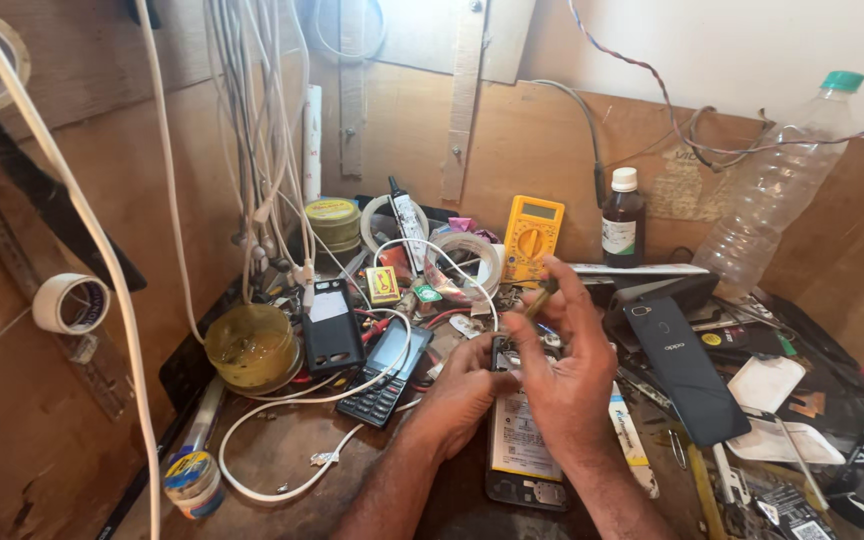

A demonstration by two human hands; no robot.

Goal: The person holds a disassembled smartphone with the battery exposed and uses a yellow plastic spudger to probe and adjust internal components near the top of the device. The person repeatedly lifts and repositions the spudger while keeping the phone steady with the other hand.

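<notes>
At lower centre of the frame an opened smartphone (523, 440) lies back-up on the bench (282, 450), its battery exposed. The left hand (462, 390) rests curled on the phone's upper left edge, fingers closed against the casing. The right hand (564, 375) hovers above the phone's upper end, fingers loosely bent, thumb and forefinger pinched on a thin tool (537, 303); it hides the part of the phone beneath it. Just left of the hands lies a black keypad phone (384, 372), with a black phone frame (332, 325) beside it and a white cable (297, 400) looped around both. Farther left stands a yellowish round container (251, 346). To the right of the hands a dark phone back cover (685, 368) lies tilted. Along the rear wall stand a yellow multimeter (532, 238), a brown bottle (622, 218) and, at upper right, a clear plastic bottle (777, 190). Tape rolls (333, 222) sit at rear left.
</notes>
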